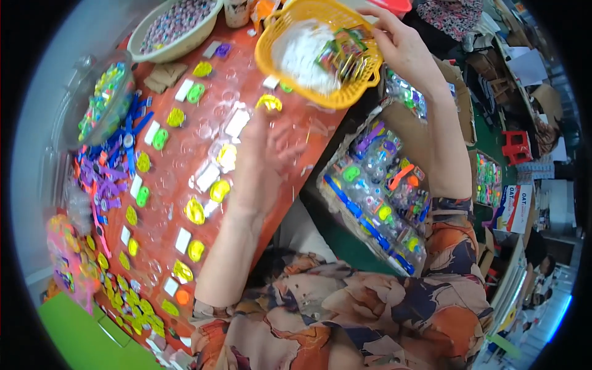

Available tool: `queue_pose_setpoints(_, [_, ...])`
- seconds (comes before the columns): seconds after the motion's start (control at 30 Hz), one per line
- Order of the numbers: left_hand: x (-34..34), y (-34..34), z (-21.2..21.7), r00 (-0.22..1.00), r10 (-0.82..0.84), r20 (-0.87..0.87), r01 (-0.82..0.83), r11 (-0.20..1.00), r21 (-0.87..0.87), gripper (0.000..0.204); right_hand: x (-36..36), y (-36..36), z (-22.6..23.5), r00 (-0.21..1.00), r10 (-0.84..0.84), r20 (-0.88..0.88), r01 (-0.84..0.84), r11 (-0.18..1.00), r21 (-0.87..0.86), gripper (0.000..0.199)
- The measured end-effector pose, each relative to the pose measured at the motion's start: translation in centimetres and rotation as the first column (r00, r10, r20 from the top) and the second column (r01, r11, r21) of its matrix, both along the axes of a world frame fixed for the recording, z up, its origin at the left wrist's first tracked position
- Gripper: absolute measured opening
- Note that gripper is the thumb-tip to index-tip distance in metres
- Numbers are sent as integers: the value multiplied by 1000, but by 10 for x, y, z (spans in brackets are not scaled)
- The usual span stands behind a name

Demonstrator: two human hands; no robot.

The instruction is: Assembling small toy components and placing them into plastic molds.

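Yellow slotted basket [338,98] — mouth up, white pieces [306,54] and packets [347,57] inside — at table's [316,137] edge

The left forearm [228,253] rises from the lower edge, bare, to a left hand [254,154] that is blurred but seems loosely open, fingers toward the right. The right forearm [449,148] stands steeper, its right hand [402,46] farther forward, turned inward with bent fingers [383,20].

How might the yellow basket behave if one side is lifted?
The yellow basket is probably light for its size, given its openwork sides. Its unsagging outline suggests fair stiffness. The packets loosely piled inside may slide if it tilts.
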State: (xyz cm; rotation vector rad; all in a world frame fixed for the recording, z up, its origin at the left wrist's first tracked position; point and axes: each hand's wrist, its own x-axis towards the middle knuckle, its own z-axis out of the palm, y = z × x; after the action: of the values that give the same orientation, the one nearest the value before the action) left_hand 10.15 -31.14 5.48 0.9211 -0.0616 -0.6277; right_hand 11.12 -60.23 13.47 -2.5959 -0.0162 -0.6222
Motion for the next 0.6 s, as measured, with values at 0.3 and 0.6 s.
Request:
queue_pose_setpoints(0.3, [-45,109,-10,990,-90,-107,87,996,-30,63,-18,130,-9,827,526,-200,-518,850,94,25])
queue_pose_setpoints(0.6, [-85,136,-16,946,296,-130,-276,949,150,56,-25,208,-50,870,492,-46,-491,871,19,24])
